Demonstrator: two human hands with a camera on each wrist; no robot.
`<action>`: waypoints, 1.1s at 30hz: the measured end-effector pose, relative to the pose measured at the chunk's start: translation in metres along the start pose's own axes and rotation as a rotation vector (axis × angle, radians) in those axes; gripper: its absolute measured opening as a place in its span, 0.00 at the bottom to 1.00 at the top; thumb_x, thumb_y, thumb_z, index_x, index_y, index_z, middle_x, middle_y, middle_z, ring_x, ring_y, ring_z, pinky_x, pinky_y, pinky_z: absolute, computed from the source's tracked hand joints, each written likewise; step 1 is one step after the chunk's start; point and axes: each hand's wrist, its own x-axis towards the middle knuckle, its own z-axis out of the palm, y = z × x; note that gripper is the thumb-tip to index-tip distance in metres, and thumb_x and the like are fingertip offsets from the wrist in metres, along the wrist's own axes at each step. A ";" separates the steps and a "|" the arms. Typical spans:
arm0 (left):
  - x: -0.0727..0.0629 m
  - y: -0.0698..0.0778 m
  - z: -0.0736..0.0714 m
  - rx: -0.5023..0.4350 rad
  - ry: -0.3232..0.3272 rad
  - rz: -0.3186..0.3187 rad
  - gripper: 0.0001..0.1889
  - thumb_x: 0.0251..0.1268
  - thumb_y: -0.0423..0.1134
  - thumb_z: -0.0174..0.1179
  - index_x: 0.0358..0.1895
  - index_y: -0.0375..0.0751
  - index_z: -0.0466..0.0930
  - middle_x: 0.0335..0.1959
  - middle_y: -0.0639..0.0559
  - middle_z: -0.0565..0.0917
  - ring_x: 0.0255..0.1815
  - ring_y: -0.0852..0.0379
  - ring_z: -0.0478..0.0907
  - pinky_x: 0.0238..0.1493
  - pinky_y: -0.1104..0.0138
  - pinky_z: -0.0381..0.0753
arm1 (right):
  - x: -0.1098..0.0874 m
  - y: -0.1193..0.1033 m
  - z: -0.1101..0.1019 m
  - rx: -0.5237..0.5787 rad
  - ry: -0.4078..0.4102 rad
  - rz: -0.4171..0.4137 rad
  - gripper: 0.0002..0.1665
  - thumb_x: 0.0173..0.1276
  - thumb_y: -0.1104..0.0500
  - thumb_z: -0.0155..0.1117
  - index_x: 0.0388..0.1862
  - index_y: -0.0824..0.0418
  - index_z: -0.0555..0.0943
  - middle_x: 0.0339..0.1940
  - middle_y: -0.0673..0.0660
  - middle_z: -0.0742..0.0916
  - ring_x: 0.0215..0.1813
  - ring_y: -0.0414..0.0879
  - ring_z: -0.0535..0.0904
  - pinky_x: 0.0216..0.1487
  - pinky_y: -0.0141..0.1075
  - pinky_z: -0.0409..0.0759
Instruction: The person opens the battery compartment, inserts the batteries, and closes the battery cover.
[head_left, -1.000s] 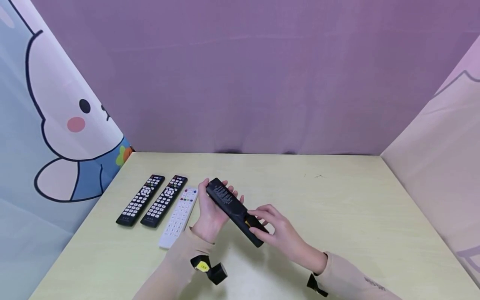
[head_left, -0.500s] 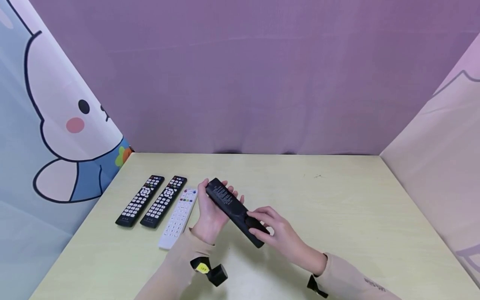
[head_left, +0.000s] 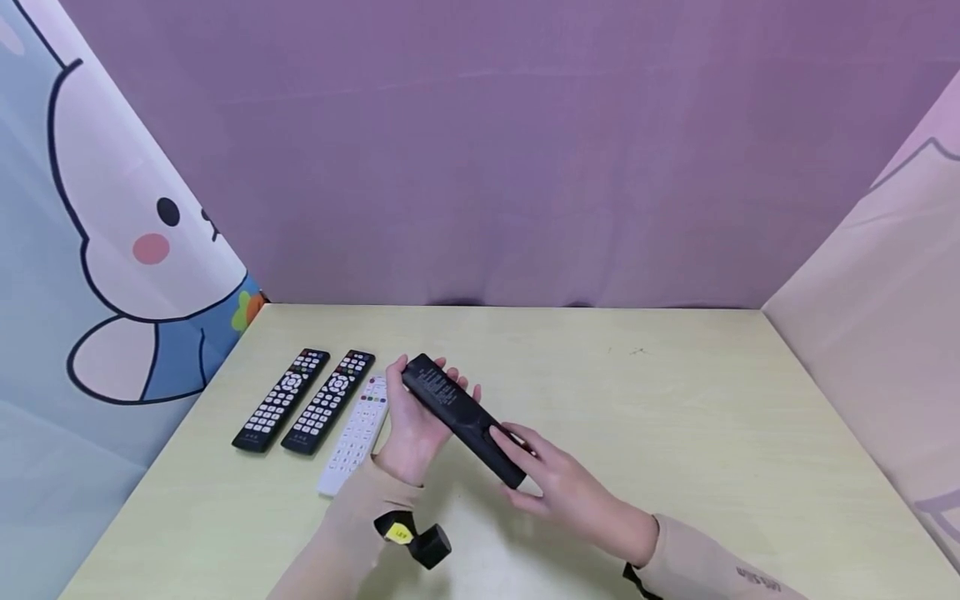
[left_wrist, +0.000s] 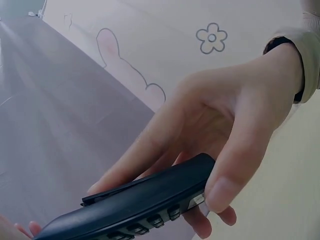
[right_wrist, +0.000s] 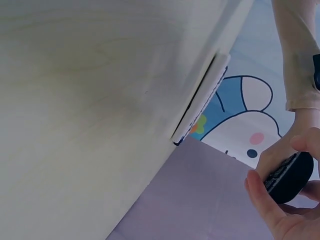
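A black remote control (head_left: 453, 408) is held above the table with its printed back facing up. My left hand (head_left: 408, 425) grips its far end from below. At the near end, my right hand (head_left: 570, 483) holds the remote, fingers over the back and thumb along its side. In the left wrist view, an index fingertip touches the battery cover (left_wrist: 125, 188), whose edge stands slightly proud of the body. That view also shows some of the rubber buttons (left_wrist: 156, 220) underneath. Whatever lies beneath the cover is hidden.
Two black remotes (head_left: 281, 400) with white buttons lie face up at the table's left. A white remote (head_left: 352, 446) lies beside them, partly behind my left hand and sleeve. A purple curtain (head_left: 510, 167) hangs behind the pale table (head_left: 712, 417).
A glimpse of orange in the battery bay a second ago became covered by the black cover. My right hand has shifted from pinching the cover to lying along the remote's end; the remote moved slightly left.
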 end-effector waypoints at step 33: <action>-0.004 0.003 0.003 0.218 -0.098 0.020 0.30 0.63 0.63 0.29 0.53 0.41 0.58 0.39 0.47 0.69 0.42 0.53 0.70 0.55 0.57 0.64 | -0.008 -0.002 -0.004 0.160 -0.005 0.130 0.31 0.62 0.49 0.54 0.59 0.65 0.68 0.55 0.66 0.74 0.53 0.55 0.74 0.49 0.31 0.74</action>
